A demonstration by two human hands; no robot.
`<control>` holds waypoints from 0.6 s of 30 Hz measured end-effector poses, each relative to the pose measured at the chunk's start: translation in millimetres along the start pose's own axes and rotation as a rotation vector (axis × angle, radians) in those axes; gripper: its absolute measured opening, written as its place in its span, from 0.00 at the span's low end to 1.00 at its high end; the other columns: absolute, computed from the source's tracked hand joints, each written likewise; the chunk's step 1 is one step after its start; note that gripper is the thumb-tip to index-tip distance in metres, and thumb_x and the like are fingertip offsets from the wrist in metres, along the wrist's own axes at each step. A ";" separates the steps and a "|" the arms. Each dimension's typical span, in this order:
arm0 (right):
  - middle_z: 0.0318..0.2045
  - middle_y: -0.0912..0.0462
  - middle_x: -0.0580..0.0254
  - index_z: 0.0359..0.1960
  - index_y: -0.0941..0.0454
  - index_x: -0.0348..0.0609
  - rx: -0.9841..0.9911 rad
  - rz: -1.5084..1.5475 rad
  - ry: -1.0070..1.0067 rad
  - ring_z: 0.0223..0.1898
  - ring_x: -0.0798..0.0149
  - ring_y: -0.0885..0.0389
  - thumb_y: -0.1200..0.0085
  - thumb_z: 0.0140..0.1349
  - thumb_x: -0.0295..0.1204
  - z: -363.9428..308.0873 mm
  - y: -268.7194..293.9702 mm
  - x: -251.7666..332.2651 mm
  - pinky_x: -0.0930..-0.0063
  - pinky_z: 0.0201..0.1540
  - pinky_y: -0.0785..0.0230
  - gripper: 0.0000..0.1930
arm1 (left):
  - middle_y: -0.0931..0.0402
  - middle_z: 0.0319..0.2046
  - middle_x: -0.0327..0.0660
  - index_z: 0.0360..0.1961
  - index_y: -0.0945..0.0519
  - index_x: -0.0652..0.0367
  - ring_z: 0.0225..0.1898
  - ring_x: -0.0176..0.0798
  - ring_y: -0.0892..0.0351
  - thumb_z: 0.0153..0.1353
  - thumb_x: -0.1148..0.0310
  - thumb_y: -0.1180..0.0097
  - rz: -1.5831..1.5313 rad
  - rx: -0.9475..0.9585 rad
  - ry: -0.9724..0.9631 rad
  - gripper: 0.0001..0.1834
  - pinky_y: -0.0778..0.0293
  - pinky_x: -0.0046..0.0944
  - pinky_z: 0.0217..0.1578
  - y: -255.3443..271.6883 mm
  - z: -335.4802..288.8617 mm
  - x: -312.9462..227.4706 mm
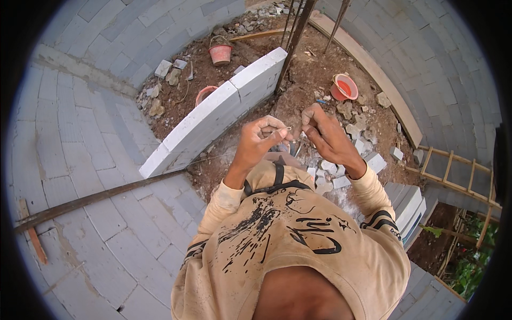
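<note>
Down in front of our chest, we hold both hands raised and close together over the dirt. Our left hand (260, 140) is curled into a loose fist, thumb and forefinger pinched on a thin string (284, 128) that shows as a small pale loop between the two hands. Our right hand (324, 133) sits just beside it, fingers bent and dusty, its fingertips (308, 114) meeting the same string at the loop; whether it truly grips or only touches, we cannot tell. A faint line (208, 158) runs off leftward from below the left wrist toward the low white block wall (218, 114).

Beyond the hands lie broken block pieces (333, 173) on the red soil, an orange bucket (343, 87) to the right, a second bucket (220, 53) farther up and a third (205, 94) half hidden behind the wall. A dark steel bar (96, 198) slants across the grey block surface at left, and a bamboo ladder (458, 173) leans at right.
</note>
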State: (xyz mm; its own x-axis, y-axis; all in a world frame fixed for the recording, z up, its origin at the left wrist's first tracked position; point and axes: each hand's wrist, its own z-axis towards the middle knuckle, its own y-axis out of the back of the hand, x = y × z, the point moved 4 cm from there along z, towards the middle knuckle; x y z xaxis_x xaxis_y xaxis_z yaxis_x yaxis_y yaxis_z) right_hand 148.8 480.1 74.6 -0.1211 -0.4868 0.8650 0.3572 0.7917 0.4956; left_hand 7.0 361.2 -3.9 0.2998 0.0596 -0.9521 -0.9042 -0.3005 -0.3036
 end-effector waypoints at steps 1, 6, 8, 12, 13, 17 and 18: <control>0.27 0.24 0.53 0.45 0.35 0.40 -0.035 0.013 0.002 0.29 0.55 0.23 0.50 0.68 0.22 -2.6 -3.9 -3.0 0.63 0.34 0.33 0.08 | 0.15 0.36 0.44 0.42 0.19 0.66 0.36 0.32 0.16 0.68 0.65 0.37 -0.011 0.005 -0.001 0.13 0.21 0.33 0.41 -0.5 -0.2 -1.1; 0.26 0.29 0.57 0.46 0.37 0.40 -0.078 0.097 0.043 0.26 0.62 0.28 0.51 0.70 0.23 -12.4 -18.3 -13.8 0.67 0.33 0.37 0.09 | 0.15 0.36 0.45 0.42 0.20 0.64 0.39 0.35 0.16 0.66 0.65 0.36 -0.071 -0.030 0.029 0.13 0.22 0.34 0.43 -4.1 -0.8 -3.5; 0.26 0.28 0.57 0.47 0.37 0.40 -0.088 0.058 0.052 0.27 0.62 0.29 0.51 0.71 0.23 -14.6 -18.4 -14.6 0.67 0.33 0.37 0.09 | 0.15 0.37 0.45 0.42 0.20 0.64 0.39 0.35 0.16 0.66 0.65 0.36 -0.075 -0.022 0.047 0.12 0.23 0.34 0.43 -5.9 -0.5 -3.3; 0.24 0.28 0.56 0.47 0.38 0.41 -0.047 0.087 0.003 0.26 0.61 0.31 0.50 0.71 0.24 -15.4 -16.9 -13.9 0.66 0.33 0.37 0.10 | 0.16 0.36 0.44 0.42 0.20 0.64 0.38 0.34 0.17 0.65 0.65 0.37 -0.102 -0.012 0.061 0.12 0.23 0.33 0.42 -7.1 1.5 -1.1; 0.24 0.28 0.56 0.47 0.38 0.41 -0.046 0.083 0.006 0.26 0.61 0.31 0.50 0.71 0.24 -15.0 -16.5 -13.0 0.66 0.33 0.37 0.10 | 0.16 0.35 0.43 0.41 0.20 0.64 0.37 0.34 0.17 0.65 0.66 0.37 -0.116 -0.001 0.060 0.11 0.23 0.33 0.42 -7.4 2.1 -0.5; 0.23 0.28 0.55 0.46 0.38 0.41 -0.044 0.101 0.029 0.25 0.59 0.32 0.50 0.71 0.25 -13.4 -15.6 -11.2 0.65 0.32 0.37 0.10 | 0.18 0.34 0.40 0.40 0.19 0.64 0.35 0.31 0.19 0.65 0.69 0.37 -0.166 0.045 0.058 0.09 0.24 0.31 0.40 -8.2 4.1 1.7; 0.23 0.27 0.54 0.47 0.38 0.41 -0.039 0.082 0.021 0.25 0.59 0.30 0.50 0.71 0.25 -13.4 -15.6 -11.8 0.65 0.32 0.37 0.10 | 0.18 0.34 0.40 0.40 0.19 0.65 0.35 0.29 0.20 0.65 0.70 0.38 -0.175 0.058 0.054 0.08 0.24 0.31 0.39 -8.4 4.2 1.5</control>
State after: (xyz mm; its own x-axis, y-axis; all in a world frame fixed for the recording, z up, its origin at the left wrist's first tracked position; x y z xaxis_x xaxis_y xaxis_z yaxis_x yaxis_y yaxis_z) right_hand 157.0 468.5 55.7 -0.0705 -0.4293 0.9004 0.4013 0.8142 0.4196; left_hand 13.8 367.8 -2.8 0.4689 0.0547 -0.8816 -0.8521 -0.2348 -0.4678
